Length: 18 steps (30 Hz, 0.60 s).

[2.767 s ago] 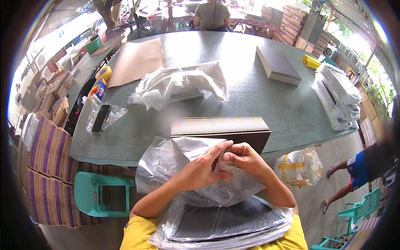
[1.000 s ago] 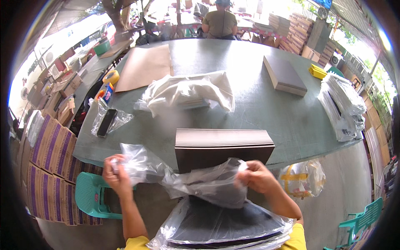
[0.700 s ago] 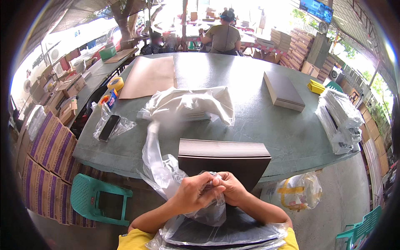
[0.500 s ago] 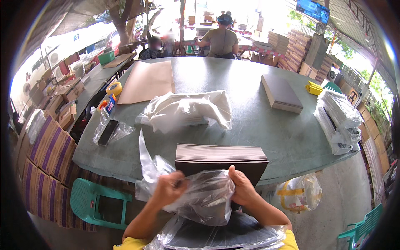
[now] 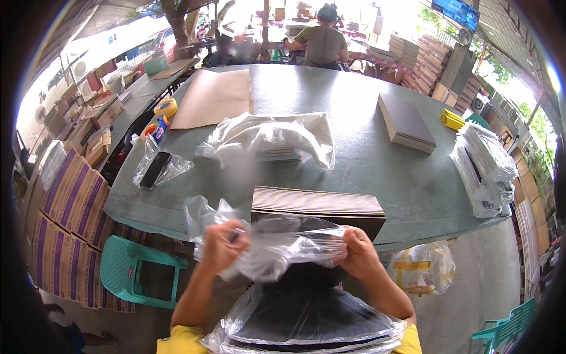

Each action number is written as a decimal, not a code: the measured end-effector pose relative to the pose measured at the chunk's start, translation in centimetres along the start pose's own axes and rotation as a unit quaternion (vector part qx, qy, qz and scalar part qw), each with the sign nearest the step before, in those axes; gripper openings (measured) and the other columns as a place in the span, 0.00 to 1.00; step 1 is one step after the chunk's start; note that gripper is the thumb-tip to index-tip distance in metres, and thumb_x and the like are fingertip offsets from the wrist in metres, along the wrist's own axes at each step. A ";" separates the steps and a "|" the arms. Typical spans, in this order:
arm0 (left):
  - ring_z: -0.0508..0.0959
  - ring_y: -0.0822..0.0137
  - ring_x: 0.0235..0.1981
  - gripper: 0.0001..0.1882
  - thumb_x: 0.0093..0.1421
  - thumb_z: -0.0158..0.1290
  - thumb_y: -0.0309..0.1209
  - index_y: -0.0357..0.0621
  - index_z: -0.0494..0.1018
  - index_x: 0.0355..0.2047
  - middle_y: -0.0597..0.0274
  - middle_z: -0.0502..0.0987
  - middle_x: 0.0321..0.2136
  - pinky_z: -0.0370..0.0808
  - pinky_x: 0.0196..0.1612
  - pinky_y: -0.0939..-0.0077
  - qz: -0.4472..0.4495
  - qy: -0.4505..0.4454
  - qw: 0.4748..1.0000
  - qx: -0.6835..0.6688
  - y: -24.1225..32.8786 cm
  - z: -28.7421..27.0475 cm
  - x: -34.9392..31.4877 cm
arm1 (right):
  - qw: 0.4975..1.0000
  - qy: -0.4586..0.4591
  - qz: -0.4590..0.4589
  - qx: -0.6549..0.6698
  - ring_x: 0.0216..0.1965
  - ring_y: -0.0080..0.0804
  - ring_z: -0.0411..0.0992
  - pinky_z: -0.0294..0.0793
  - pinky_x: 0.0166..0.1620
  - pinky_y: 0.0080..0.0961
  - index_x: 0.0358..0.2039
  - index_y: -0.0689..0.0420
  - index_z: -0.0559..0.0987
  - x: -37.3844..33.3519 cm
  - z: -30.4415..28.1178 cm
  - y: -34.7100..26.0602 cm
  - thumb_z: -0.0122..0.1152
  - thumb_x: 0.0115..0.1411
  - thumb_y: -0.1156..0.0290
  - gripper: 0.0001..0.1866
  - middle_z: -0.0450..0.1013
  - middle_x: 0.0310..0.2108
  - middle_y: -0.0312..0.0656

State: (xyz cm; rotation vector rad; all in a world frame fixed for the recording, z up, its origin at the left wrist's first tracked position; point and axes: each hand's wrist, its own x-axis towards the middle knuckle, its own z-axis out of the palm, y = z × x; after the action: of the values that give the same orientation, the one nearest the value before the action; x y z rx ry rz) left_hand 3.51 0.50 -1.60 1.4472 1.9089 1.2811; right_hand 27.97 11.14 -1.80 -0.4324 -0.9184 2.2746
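A crumpled sheet of clear plastic [image 5: 289, 245] is held stretched, gripped by the tightly curled left hand [image 5: 224, 243] and pinched by the loosely closed right hand [image 5: 361, 253], before a rectangular stack of dark, pale-edged boards [image 5: 321, 202] at the near edge of the grey-green desk [image 5: 359, 162].
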 end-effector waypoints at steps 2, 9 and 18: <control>0.66 0.73 0.14 0.06 0.46 0.50 0.26 0.36 0.68 0.18 0.61 0.68 0.12 0.66 0.20 0.77 -0.041 0.111 0.989 0.090 -2.3 -3.2 0.8 | 0.999 -0.033 -0.009 -0.027 0.22 0.21 0.66 0.67 0.29 0.17 0.21 0.60 0.70 -0.7 -1.3 -0.7 0.49 0.55 0.63 0.13 0.67 0.19 0.35; 0.72 0.66 0.23 0.11 0.50 0.52 0.32 0.37 0.67 0.28 0.59 0.71 0.19 0.68 0.27 0.76 0.280 -0.050 0.958 -0.032 7.6 2.9 -2.2 | 0.837 -0.072 -0.260 -0.476 0.30 0.23 0.65 0.65 0.32 0.17 0.20 0.64 0.73 -1.7 4.6 -1.1 0.60 0.47 0.74 0.07 0.67 0.29 0.43; 0.67 0.81 0.22 0.09 0.55 0.47 0.33 0.39 0.71 0.28 0.69 0.70 0.18 0.65 0.24 0.84 0.055 -0.295 0.913 -0.274 7.1 3.7 -2.0 | 0.859 -0.073 -0.229 -0.452 0.34 0.32 0.68 0.66 0.41 0.25 0.30 0.67 0.70 -1.6 2.5 -1.8 0.58 0.48 0.65 0.17 0.69 0.29 0.45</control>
State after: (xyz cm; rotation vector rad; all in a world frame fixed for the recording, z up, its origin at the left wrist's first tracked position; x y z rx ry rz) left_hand 10.84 0.44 2.29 1.4237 0.9853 1.1242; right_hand 28.67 9.87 1.33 -0.3639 -1.9268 1.3433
